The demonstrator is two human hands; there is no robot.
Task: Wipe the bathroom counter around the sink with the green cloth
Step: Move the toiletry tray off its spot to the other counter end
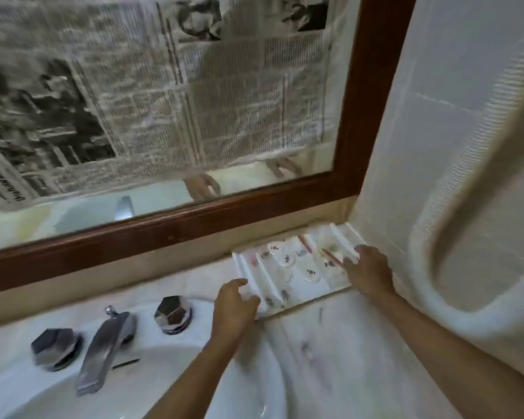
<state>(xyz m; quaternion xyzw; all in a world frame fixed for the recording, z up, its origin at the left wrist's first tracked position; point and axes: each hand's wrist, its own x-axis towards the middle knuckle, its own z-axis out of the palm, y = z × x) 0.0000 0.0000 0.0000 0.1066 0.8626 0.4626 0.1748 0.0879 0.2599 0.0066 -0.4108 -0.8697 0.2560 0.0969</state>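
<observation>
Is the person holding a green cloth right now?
No. Both hands, left and right, grip the ends of a white tray on the counter; no green cloth shows.

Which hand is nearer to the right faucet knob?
Left. The left hand is just right of the right faucet knob; the right hand is farther, at the tray's far end.

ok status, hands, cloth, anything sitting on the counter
Left hand and right hand on opposite ends of white tray. No green cloth in view. Tray sits on counter right of sink, in the way.
</observation>
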